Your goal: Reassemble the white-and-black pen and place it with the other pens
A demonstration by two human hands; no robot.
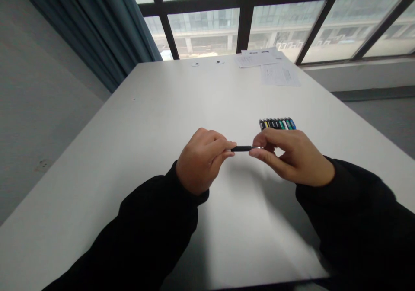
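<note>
A slim black pen-like stick [242,148] with a shiny silver part at its right end is held level above the white table [155,152]. My left hand [205,157] pinches its left end between thumb and fingers. At the silver end, the thumb and index finger of my right hand [292,155] are closed on it. Both ends are partly covered by my fingertips. Just behind my right hand lies a tidy row of batteries [277,123] with black, yellow, green, white and blue wrappers; its near side is partly hidden by that hand.
Printed papers [280,74] lie at the far right of the table, below a dark-framed window [246,18]. Two small white discs with dark marks, a left one [195,65] and a right one [220,62], sit near the far edge. A blue curtain [97,23] hangs at the left.
</note>
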